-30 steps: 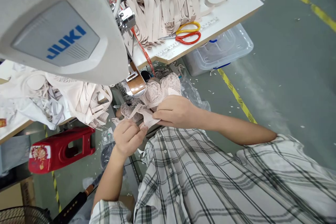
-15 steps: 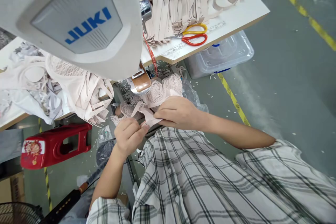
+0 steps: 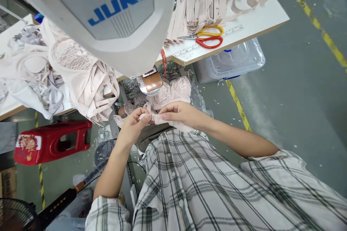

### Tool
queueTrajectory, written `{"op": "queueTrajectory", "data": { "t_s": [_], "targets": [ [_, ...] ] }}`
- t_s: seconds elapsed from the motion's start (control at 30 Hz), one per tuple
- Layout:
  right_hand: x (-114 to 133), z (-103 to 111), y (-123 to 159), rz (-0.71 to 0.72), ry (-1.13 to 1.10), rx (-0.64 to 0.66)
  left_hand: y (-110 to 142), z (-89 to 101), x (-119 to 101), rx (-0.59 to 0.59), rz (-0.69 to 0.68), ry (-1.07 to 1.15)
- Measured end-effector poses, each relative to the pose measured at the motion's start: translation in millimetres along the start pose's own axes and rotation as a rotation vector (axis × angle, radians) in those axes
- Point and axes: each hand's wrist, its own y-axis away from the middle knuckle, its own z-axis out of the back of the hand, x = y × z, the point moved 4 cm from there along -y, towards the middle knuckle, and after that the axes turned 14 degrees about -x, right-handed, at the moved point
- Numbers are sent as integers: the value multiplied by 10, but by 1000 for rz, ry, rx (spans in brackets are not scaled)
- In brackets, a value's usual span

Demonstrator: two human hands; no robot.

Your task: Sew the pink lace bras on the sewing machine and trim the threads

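Observation:
My left hand [image 3: 135, 126] pinches the end of a pale pink band of a lace bra [image 3: 177, 90]. A little to the right, my right hand [image 3: 183, 114] grips the same band between thumb and fingers. A short stretch of the band shows between the two hands, and loose fabric hangs below the right one. The bra's lace cups lie just beyond my hands, partly beneath the sewing machine's round brown-and-chrome end [image 3: 151, 82]. The large white sewing machine head [image 3: 108, 11] covers much of the upper left.
Scissors with red and yellow handles [image 3: 208, 41] lie on the white table [image 3: 271, 12] beside a heap of beige straps [image 3: 203, 3]. More bras [image 3: 78, 65] are piled at the left. A red plastic stool [image 3: 54, 142], a clear lidded box [image 3: 238, 59] and a fan [image 3: 17, 214] stand lower down.
Both hands have come closer together on the bra band, and its inner side or edge is now turned up toward me. The view has shifted, so the machine head appears further right.

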Motion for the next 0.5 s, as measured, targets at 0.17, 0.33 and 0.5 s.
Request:
{"op": "queueTrajectory", "data": {
  "t_s": [0.17,0.33,0.5],
  "targets": [
    [6,-9,2,-53,-45,-6,-34,-32,12,-2,96,140],
    [-32,1,-16,-67,-53,-1,-53,-29,10,-3,99,166],
    [-48,-10,-28,-65,-56,1,-65,-24,42,0,89,173]
  ]
}}
